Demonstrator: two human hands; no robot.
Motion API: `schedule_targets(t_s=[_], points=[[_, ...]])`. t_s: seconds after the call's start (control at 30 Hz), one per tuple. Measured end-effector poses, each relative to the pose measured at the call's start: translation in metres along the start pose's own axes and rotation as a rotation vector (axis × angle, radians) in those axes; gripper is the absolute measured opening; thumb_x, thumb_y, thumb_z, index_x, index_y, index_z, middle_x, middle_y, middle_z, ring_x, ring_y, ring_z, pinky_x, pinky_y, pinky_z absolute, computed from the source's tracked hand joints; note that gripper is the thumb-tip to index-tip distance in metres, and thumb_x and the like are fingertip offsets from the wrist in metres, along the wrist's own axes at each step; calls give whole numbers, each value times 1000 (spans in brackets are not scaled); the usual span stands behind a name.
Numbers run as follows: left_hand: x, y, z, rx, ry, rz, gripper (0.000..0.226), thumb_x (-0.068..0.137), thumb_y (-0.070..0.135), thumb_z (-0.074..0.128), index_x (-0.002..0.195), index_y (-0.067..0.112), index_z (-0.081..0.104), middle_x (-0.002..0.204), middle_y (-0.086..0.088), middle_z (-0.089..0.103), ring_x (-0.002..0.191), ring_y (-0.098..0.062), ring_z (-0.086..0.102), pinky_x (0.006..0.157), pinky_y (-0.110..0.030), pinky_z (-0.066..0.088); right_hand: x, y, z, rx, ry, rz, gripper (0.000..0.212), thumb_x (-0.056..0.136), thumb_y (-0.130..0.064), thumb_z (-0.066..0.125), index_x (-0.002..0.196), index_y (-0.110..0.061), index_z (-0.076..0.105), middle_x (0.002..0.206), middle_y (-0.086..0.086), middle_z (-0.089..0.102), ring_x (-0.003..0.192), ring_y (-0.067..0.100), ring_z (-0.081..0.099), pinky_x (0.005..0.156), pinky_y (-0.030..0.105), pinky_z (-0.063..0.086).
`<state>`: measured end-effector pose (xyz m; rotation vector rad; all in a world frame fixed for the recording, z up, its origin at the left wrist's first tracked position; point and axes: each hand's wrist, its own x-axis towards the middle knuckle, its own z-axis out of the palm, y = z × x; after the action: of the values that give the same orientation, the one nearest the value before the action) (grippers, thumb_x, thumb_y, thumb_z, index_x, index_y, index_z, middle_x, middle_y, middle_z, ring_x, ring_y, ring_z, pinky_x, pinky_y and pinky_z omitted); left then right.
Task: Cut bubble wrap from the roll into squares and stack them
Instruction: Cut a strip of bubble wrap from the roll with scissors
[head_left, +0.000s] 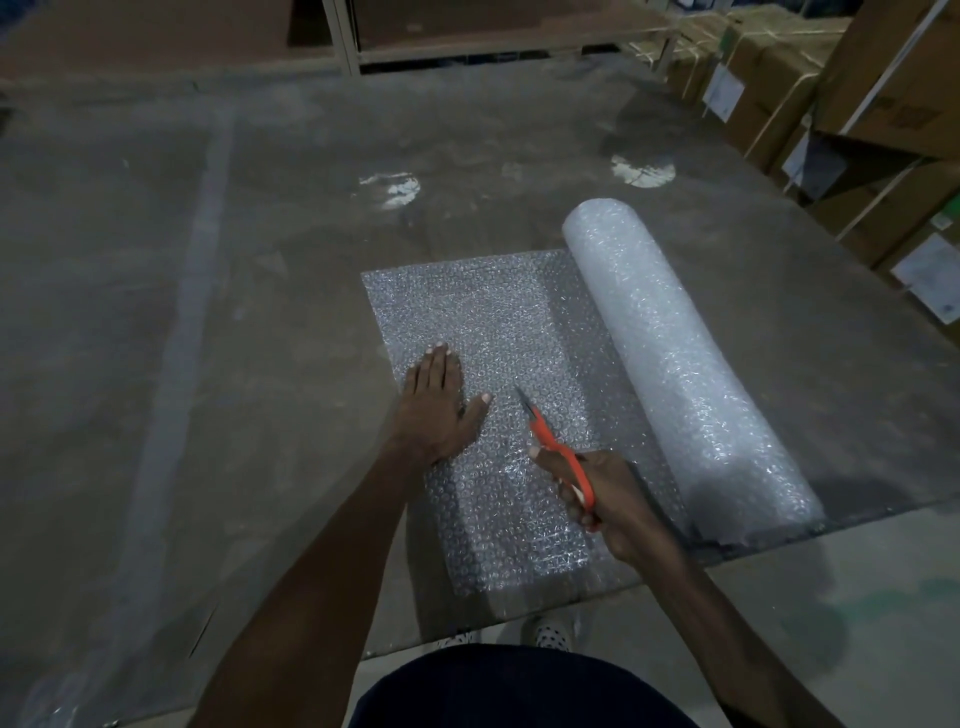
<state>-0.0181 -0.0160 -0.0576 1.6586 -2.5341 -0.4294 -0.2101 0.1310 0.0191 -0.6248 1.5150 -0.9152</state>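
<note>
You're in a warehouse: strapped cardboard cartons (779, 78) with labels stacked at two o'clock, metal shelving (343, 36) at twelve, worn bench (208, 260).

Bare forearms, dark navy garment (519, 691), white perforated shoe (551, 631).

A fat white roll of bubble wrap (685, 364) lies on its side, running away at a slant. From its left side a clear bubbled sheet (493, 322) lies unrolled and flat, its near edge reaching the table's front edge.
</note>
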Motion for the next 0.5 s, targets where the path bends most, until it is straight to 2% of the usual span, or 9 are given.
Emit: schedule_targets(t_s=[0.1,0.3,0.5], points=[[0,0,0,-1,0,0,83,102,61,19,158,4,0,166,-18,-6,154,-30,-6,125,-45,-2,2,-5,1,13,-4,0,35,83,-31,83,64,-9,62,47,4,48,33,10,39,37,18,29],[-1,1,-1,0,0,3,82,102,61,19,158,3,0,166,-18,-7,154,-29,-7,124,-44,-4,7,-10,5,-4,6,-3,39,82,-30,83,59,-9,60,46,4,49,32,10,39,37,17,28],[-1,0,-1,7,4,4,87,98,65,13,158,2,2,166,-19,-4,154,-30,-5,125,-45,-1,7,-7,3,-25,-11,-16,36,81,-31,84,66,-7,62,49,6,48,34,11,39,38,18,29]])
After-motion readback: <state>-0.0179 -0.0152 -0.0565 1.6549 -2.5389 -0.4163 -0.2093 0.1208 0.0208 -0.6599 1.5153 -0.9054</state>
